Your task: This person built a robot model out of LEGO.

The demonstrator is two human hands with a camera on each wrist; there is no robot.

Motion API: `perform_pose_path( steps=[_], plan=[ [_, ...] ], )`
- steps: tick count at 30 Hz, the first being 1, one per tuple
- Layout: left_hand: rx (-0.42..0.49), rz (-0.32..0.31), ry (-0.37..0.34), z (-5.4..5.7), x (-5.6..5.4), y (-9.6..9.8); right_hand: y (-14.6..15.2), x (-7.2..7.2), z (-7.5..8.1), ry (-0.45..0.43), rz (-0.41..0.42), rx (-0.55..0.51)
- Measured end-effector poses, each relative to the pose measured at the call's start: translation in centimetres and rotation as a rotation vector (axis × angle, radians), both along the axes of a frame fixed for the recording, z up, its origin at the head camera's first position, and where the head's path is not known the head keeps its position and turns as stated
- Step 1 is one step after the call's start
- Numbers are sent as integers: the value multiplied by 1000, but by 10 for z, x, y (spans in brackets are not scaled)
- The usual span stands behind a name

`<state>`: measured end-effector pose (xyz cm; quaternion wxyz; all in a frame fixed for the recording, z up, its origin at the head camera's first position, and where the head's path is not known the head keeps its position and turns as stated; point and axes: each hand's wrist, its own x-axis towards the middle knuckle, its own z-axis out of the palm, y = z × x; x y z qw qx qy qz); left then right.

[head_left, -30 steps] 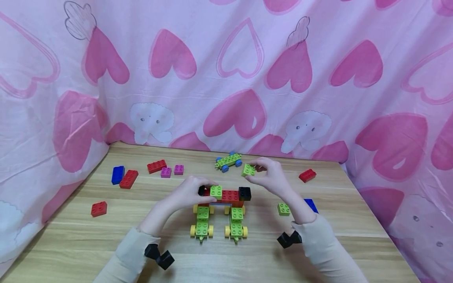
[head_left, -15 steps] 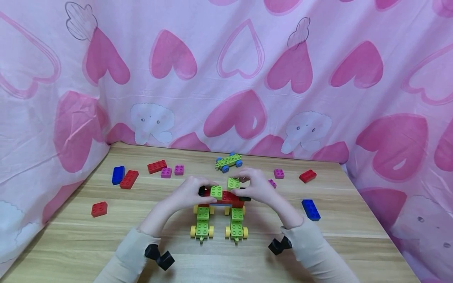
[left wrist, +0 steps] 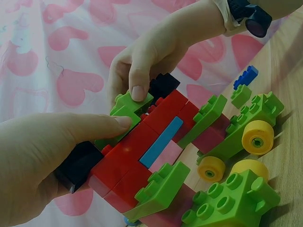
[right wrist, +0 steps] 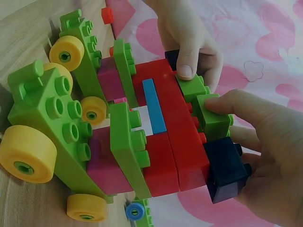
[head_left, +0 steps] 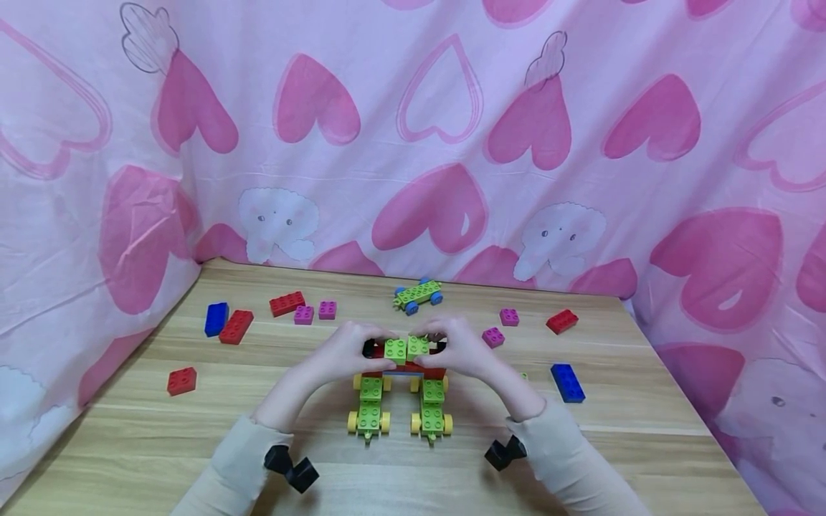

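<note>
In the head view, we see that the right hand (head_left: 461, 349) has brought the right green brick (head_left: 418, 346) in to meet the left green brick (head_left: 394, 350) atop the wheeled build (head_left: 405, 368), mid-counter (head_left: 193, 451), so the top pair looks nearly placed. From the left wrist, we find the left hand pinching its brick over the red body (left wrist: 165, 109). From the right wrist, the right hand pinches the other; we cannot tell whether it is fully seated.

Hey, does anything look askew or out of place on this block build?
Yes: the green block in the right hand seems not fully seated. It stands out of line with its green neighbour, with red studs showing beside it. Nothing looks damaged.
</note>
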<state>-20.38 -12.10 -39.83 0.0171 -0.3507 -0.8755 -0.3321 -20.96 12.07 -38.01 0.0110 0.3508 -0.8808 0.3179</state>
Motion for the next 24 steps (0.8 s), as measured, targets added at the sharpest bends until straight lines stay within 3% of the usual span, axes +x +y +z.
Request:
perform_pose_path(
  steps=[9,24],
  plan=[
    [3,-2,0,0,0,1,-1,5,1,-27,-42,62],
    [15,7,-7,-2,-2,1,-4,5,1,-22,-38,84]
  ],
)
